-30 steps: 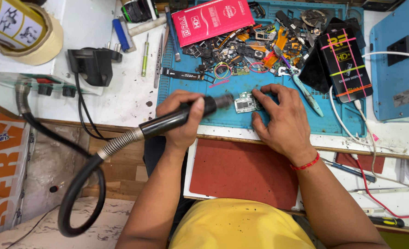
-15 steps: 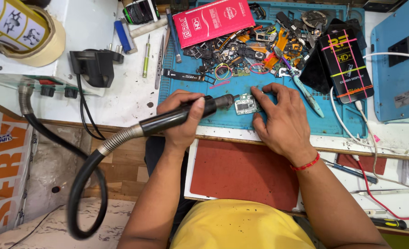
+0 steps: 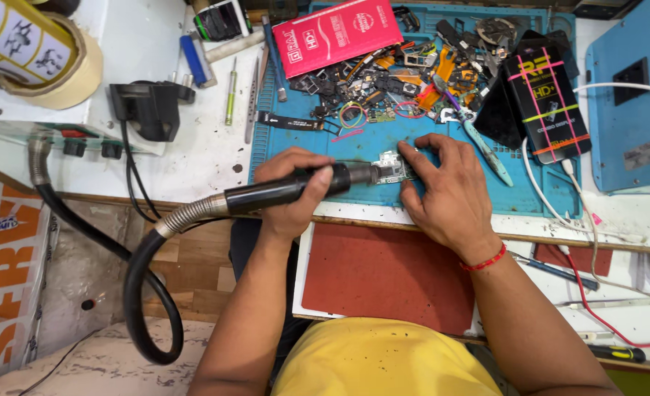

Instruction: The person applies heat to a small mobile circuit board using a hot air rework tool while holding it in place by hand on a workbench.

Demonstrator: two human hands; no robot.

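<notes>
From my remote seat I count two hands at work, one hot-air wand, one small circuit board and one blue work mat. My left hand [image 3: 290, 192] has its fingers closed round the black hot-air wand [image 3: 296, 189], whose nozzle lies level and points right, its tip meeting the left edge of the circuit board [image 3: 391, 167]. One ribbed hose [image 3: 138, 279] drops from the wand's rear, loops below the bench [image 3: 193, 158] edge and climbs back at far left. My right hand [image 3: 442, 194], a single red thread at its wrist, lies flat on the blue mat [image 3: 537, 191]; its fingers [image 3: 422, 154] curl over the board's right and upper sides, pinning it down, thumb at the board's lower right. The board thus sits between nozzle tip and fingertips, near the mat's front edge.

Behind it the mat is crowded: one heap of loose phone parts [image 3: 383, 84], one red flat box [image 3: 336, 33] and one black flat box [image 3: 548, 99] with coloured stripes. One pair of teal-handled tweezers [image 3: 486, 150] lies just right of my fingers. Open mat shows only in a narrow strip before the heap and at front right. One red pad [image 3: 387, 275] lies below the bench edge, free of clutter. One blue machine [image 3: 633, 103] walls off the right side; one tape roll [image 3: 68, 70] stands far left.
</notes>
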